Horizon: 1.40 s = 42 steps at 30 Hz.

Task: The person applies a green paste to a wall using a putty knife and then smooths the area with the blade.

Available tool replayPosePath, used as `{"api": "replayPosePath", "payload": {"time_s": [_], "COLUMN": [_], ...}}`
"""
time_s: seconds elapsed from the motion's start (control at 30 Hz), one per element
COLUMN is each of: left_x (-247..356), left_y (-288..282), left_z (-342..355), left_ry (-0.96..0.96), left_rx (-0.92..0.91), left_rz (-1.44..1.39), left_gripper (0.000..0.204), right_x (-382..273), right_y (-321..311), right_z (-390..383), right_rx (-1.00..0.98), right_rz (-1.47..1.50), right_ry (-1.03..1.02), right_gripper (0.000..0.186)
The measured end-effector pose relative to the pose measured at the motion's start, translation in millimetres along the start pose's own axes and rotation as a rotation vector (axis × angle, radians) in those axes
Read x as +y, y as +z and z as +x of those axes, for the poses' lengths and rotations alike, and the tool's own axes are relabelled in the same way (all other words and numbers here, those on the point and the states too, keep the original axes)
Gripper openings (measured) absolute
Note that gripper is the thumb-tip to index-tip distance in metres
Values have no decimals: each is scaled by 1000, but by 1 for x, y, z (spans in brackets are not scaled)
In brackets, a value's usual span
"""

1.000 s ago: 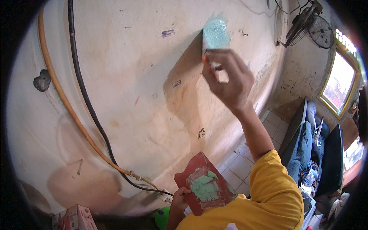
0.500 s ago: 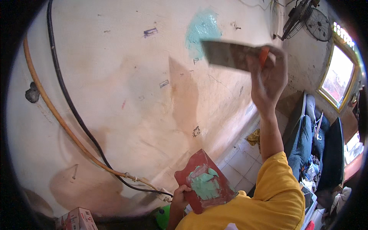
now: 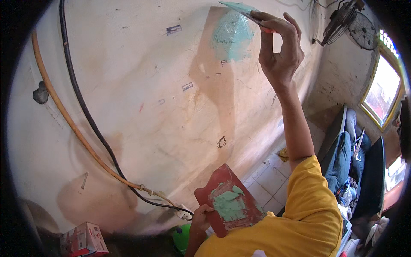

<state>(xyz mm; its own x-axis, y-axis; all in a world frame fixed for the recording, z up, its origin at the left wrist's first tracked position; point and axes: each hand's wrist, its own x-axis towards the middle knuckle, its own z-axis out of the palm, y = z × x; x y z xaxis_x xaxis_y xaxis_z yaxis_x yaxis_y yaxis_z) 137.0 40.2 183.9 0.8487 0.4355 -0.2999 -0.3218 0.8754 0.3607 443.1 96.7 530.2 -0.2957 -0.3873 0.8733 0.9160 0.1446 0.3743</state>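
My right hand (image 3: 282, 47) is raised high in front of the wall (image 3: 141, 107), its fingers pinching a putty knife (image 3: 245, 12) by the handle. The blade is seen nearly edge-on and carries green paste. Just below and left of it, a wet turquoise patch (image 3: 233, 36) is spread on the wall; whether the blade touches the wall I cannot tell. Low in the view, my left hand (image 3: 201, 218) grips the left edge of a dark red board (image 3: 214, 182). A thick lump of pale green paste (image 3: 229, 203) lies on the board.
A black cable (image 3: 81, 103) and an orange hose (image 3: 64, 113) run down the wall at left to a power strip. A nail (image 3: 84, 180) sticks out there. A red-and-white box (image 3: 83, 240) stands lower left. Right are dark cushions (image 3: 340, 154), a wall fan (image 3: 361, 30) and a window (image 3: 382, 85).
My right hand has moved up and slightly left, and the putty knife has turned from broad side to nearly edge-on. The turquoise patch reaches lower. The left hand and board stay almost still.
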Motion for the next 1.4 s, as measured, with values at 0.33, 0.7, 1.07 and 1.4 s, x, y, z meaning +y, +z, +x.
{"api": "replayPosePath", "payload": {"time_s": [0.33,0.7,1.07,1.4], "left_x": [-1,-1,-1,1], "left_y": [-5,-14,-19,-8], "left_z": [3,15,21,23], "left_ry": [-22,-95,-105,-105], "left_rx": [-7,20,-70,-95], "left_rz": [-58,-58,-102,-101], "left_gripper": [35,38,39,39], "right_x": [-7,-7,-2,8], "right_y": [2,-20,-39,-73], "right_z": [-19,-45,-72,-88], "right_rx": [-79,-311,-444,-588], "right_rz": [31,27,-16,-7], "right_ry": [-4,-55,-98,-110], "right_gripper": [18,18,22,20]}}
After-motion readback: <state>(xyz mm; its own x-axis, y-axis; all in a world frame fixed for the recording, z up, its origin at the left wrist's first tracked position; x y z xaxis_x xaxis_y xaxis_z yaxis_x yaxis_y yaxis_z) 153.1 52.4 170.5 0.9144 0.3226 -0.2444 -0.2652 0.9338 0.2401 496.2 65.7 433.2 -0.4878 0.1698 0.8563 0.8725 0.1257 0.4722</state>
